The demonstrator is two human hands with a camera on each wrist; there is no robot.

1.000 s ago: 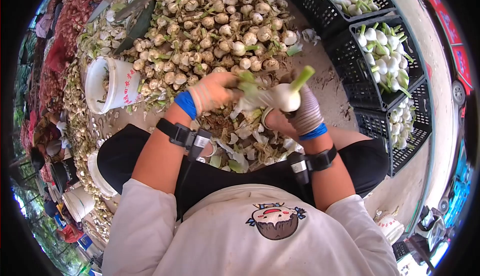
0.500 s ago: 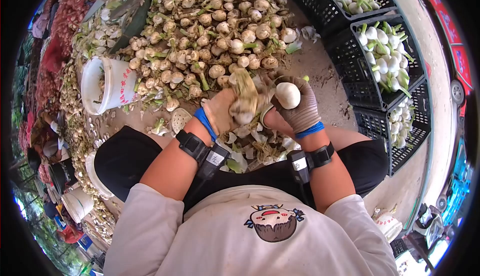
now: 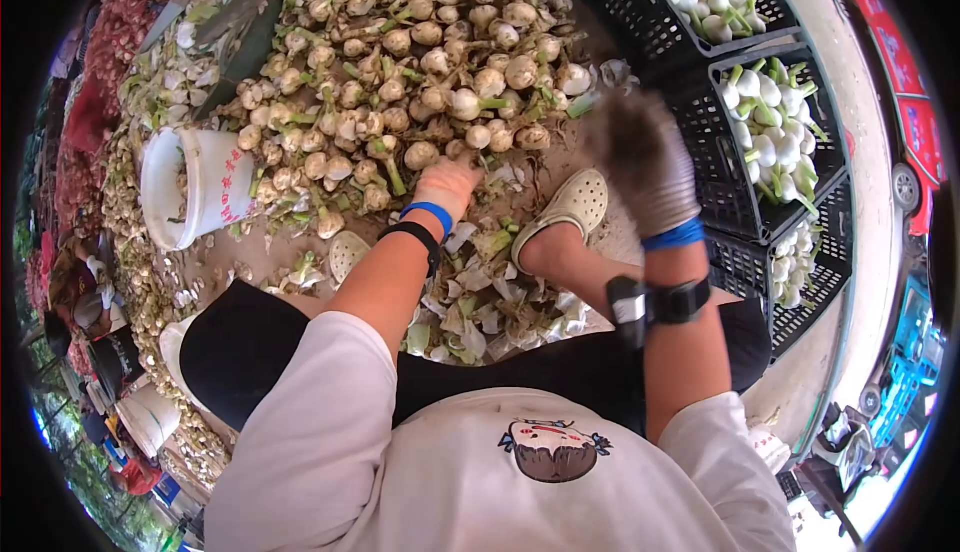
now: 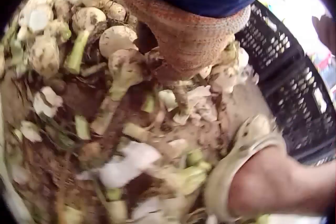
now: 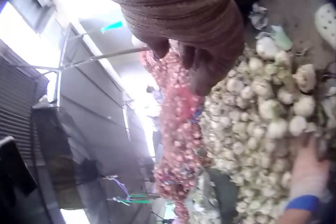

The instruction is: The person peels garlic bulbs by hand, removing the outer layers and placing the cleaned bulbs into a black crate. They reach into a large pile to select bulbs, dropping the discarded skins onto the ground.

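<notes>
Reaching left hand point(image 3: 446, 184) touching dirty, pale garlic bulbs point(image 3: 420, 72), fingers hidden, right hand point(image 3: 640, 157) raised, loosely spread, empty

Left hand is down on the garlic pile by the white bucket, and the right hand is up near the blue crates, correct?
Not quite: the crates are black, as the head view shows. The left hand is down on the garlic pile, and the right hand is raised near them.

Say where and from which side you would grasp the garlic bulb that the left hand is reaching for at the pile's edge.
Grip the bulb round its rounded head, from above and the near side. Its green stalk lies flat among the skins, and the left hand already reaches there.
</notes>
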